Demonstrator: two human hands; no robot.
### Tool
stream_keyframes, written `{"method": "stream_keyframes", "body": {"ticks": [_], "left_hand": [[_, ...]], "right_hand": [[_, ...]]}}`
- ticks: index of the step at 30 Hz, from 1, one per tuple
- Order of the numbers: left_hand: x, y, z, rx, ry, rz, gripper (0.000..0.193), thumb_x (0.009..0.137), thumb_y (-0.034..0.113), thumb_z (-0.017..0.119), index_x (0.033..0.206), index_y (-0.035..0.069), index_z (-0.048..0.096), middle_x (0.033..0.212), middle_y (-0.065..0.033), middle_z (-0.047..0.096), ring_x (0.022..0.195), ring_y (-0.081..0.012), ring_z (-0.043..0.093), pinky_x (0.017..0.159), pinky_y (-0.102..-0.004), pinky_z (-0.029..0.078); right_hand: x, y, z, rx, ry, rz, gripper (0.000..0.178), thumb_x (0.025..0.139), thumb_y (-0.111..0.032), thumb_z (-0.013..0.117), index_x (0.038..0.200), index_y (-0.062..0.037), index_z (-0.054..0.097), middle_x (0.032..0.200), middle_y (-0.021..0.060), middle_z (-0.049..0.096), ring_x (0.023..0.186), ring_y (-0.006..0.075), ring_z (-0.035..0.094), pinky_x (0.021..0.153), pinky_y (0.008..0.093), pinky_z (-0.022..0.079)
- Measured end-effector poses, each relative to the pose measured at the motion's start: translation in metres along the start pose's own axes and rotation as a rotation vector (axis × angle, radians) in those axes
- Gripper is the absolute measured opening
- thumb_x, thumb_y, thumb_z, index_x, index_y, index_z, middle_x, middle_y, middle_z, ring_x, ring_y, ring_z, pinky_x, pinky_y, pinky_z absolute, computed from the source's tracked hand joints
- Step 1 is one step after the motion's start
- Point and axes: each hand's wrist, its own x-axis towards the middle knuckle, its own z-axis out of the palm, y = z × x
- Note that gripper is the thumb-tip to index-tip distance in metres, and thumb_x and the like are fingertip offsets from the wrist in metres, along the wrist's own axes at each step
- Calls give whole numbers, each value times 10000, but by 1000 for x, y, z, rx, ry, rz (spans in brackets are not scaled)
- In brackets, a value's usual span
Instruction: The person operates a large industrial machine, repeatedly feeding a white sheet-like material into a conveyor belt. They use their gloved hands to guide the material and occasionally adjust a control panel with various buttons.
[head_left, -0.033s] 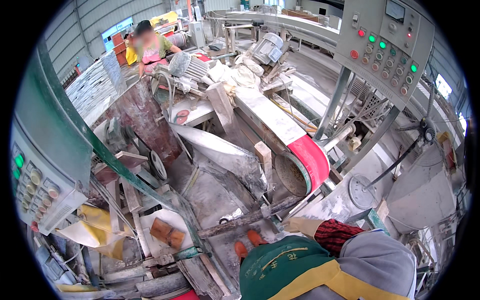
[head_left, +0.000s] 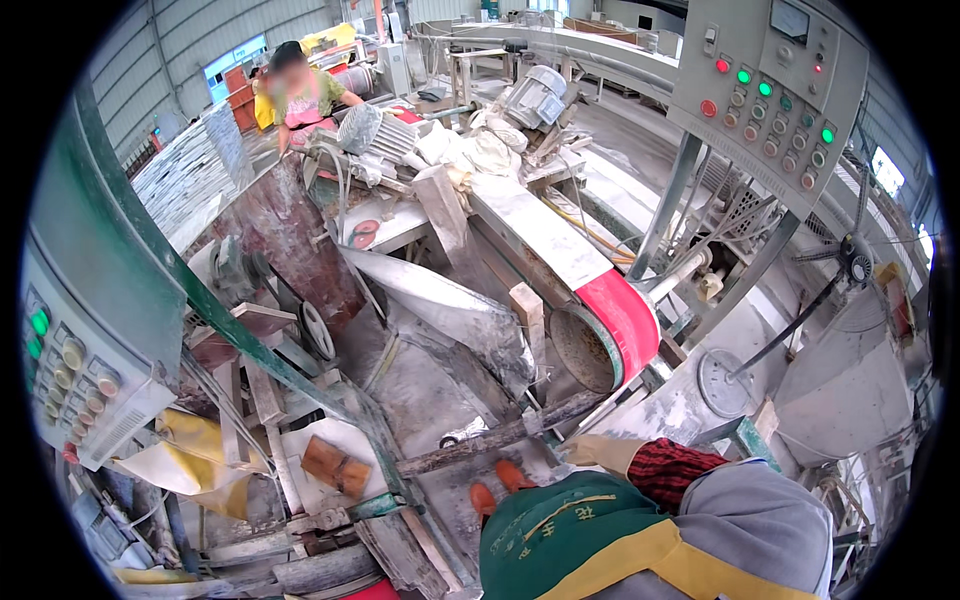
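Observation:
My right hand point(head_left: 604, 453), in a tan glove below a red-and-black checked cuff point(head_left: 675, 474), reaches out from my grey sleeve in front of my green apron point(head_left: 560, 530). It is nearest the rounded end of a conveyor with a white and red belt point(head_left: 620, 318), and seems apart from it. The fingers are too indistinct to tell whether they are closed, and I see nothing held. My left hand does not show. Beside the conveyor, a dusty metal chute point(head_left: 440, 300) slopes down toward a wooden beam point(head_left: 500, 436).
Control panels with lit buttons stand at upper right point(head_left: 770, 100) and far left point(head_left: 85, 370). A black fan point(head_left: 850, 262) is on the right. Motors point(head_left: 535, 97) and white cloths point(head_left: 465, 150) lie beyond the belt. Another person point(head_left: 305, 95) works at the far left near stacked slabs point(head_left: 190, 165).

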Motion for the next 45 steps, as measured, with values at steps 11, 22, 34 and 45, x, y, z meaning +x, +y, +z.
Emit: {"method": "stream_keyframes", "body": {"ticks": [11, 22, 34, 45], "left_hand": [[-10, -12, 3, -1, 86, 23, 655, 829, 490, 571, 1240, -14, 490, 1214, -292, 480, 1129, -478, 440, 884, -593, 381], [-19, 1, -22, -76, 120, 97, 661, 828, 490, 572, 1249, -10, 478, 1225, -294, 468, 1137, -479, 429, 891, -595, 374], [-24, 17, -50, -92, 117, 122, 668, 827, 490, 573, 1259, -7, 464, 1236, -297, 455, 1147, -481, 418, 899, -598, 367], [-32, 20, -46, -87, 106, 131, 674, 825, 491, 574, 1268, -3, 451, 1246, -299, 443, 1156, -482, 407, 906, -601, 360]], "right_hand": [[16, -6, 12, 123, 53, -134, 518, 780, -370, 560, 1268, -195, 551, 1177, 119, 614, 1065, 274, 588, 926, 353, 448], [4, 54, 16, 18, 76, 85, 472, 792, -324, 485, 1252, -257, 566, 1180, 117, 613, 1065, 290, 588, 908, 385, 455], [8, 47, 14, 55, 74, 63, 511, 790, -335, 480, 1293, -263, 534, 1182, 108, 613, 1063, 297, 592, 928, 388, 445], [31, 62, 28, 102, -12, 69, 549, 796, -385, 537, 1320, -225, 502, 1222, 136, 585, 1106, 267, 567, 955, 354, 432]]}}
